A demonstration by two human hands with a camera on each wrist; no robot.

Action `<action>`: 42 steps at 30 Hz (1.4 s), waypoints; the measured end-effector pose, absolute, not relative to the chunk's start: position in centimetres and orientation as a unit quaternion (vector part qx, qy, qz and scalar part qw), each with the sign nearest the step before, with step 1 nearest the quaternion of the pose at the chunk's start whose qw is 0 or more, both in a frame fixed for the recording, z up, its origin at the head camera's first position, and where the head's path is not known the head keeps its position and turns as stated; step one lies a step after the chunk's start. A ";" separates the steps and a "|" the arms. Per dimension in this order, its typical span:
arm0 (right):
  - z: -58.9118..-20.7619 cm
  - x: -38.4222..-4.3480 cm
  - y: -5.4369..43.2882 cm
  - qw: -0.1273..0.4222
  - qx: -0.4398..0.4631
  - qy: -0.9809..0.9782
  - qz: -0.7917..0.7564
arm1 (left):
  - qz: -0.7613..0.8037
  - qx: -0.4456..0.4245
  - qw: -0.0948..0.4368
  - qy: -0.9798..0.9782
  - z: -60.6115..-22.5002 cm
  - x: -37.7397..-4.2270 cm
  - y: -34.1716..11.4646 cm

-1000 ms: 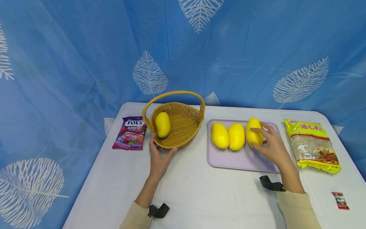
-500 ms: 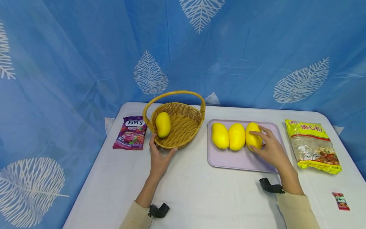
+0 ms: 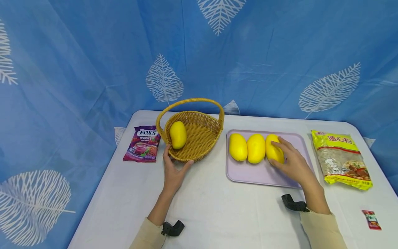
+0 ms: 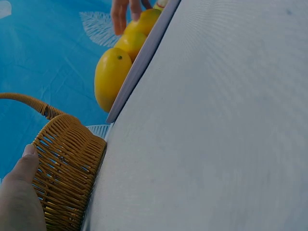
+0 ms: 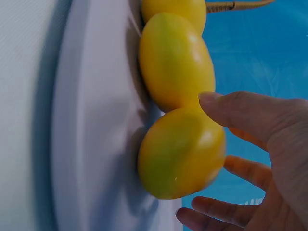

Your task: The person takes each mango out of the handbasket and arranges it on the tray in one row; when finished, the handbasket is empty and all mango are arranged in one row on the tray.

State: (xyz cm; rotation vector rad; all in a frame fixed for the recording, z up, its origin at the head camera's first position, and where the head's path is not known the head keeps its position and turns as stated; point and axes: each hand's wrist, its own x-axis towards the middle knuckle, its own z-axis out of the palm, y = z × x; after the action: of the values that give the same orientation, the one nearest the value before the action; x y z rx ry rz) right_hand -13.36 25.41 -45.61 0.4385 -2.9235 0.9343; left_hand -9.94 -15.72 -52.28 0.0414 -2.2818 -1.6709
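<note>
My left hand point(image 3: 174, 174) holds the near rim of a woven wicker basket point(image 3: 199, 138), thumb and fingers spread along it; the left wrist view shows a digit against the basket's side point(image 4: 67, 168). One yellow mango point(image 3: 178, 135) lies inside the basket. A lilac tray point(image 3: 248, 174) carries a row of three mangoes: a left one point(image 3: 238, 147), a middle one point(image 3: 256, 148) and a right one point(image 3: 274, 152). Around the right mango is my right hand point(image 3: 293, 164), its thumb over the side and its fingers loosely extended beyond it in the right wrist view.
A purple bag of Fox's candy point(image 3: 143, 144) lies left of the basket. Right of the tray is a yellow pasta bag point(image 3: 342, 159), with a small red packet point(image 3: 371, 220) nearer the front. A blue leaf-print cloth point(image 3: 248, 69) hangs behind the white table point(image 3: 217, 214).
The right hand has lowered the right mango onto the tray beside the other two, and its grip has loosened. The left hand and basket have stayed in place.
</note>
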 end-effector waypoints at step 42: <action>-44.5 -19.3 0.4 -0.049 0.347 -0.869 0.350 | -0.572 0.022 0.152 -0.806 -52.1 -10.0 -15.8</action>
State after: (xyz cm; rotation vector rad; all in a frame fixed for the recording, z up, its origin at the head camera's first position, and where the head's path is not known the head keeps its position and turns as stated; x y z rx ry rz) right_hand -19.26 0.36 -44.48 1.1249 -2.8181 1.1356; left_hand -9.98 -15.80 -52.06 0.0630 -2.3127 -1.6420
